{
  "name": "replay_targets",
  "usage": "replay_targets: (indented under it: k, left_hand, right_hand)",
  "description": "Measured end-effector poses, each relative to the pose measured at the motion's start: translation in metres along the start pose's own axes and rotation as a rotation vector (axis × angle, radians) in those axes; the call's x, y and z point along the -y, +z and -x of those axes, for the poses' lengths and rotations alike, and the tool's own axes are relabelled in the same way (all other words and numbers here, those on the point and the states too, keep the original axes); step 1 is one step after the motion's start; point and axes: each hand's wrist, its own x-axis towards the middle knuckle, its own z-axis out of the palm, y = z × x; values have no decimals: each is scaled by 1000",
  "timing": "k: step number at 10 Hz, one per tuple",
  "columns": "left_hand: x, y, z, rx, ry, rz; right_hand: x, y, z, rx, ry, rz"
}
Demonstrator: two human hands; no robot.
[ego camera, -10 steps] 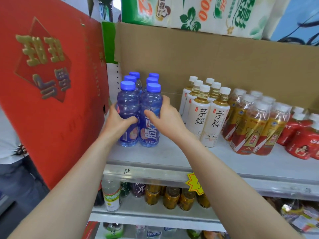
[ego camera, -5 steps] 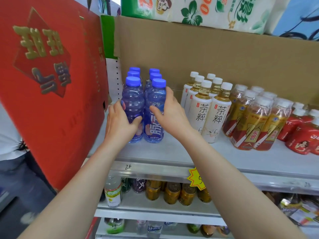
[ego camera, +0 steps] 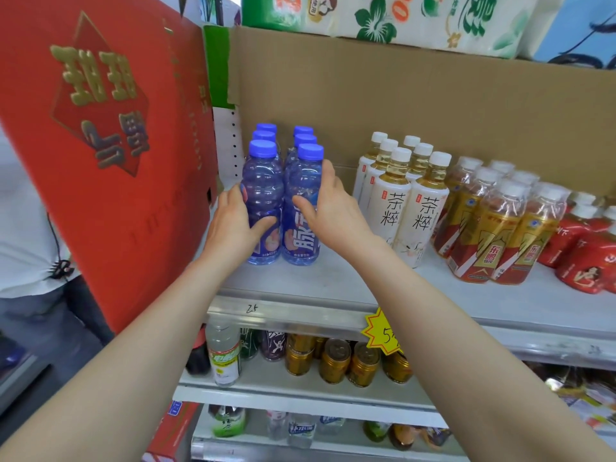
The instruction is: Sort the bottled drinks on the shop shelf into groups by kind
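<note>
On the shelf (ego camera: pixel 350 281) at 9 o'clock, the left hand (ego camera: pixel 230 228) wraps its fingers around the front-left blue bottle (ego camera: pixel 262 201) while the right hand (ego camera: pixel 333 211) grips the front-right one (ego camera: pixel 301 221), tea bottles (ego camera: pixel 400 201) standing at their 3 o'clock.

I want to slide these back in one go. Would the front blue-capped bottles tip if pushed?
Probably somewhat: the blue-capped bottles are tall and narrow. They look full, so likely heavy and steadier. Pushing low, as both hands do, should help.

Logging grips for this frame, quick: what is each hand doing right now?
Left hand: wrapped around the front left blue bottle.
Right hand: wrapped around the front right blue bottle.
</note>
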Motion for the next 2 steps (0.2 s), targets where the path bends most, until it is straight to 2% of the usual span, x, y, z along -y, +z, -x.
replay_targets:
  k: [1,2]
  left_hand:
    - [-5,2,3,-10,-12,-36]
    - [-11,3,16,-43,-76,-101]
  right_hand:
    - [-1,-4,0,34,-21,43]
    - [-11,-27,16,111,-55,216]
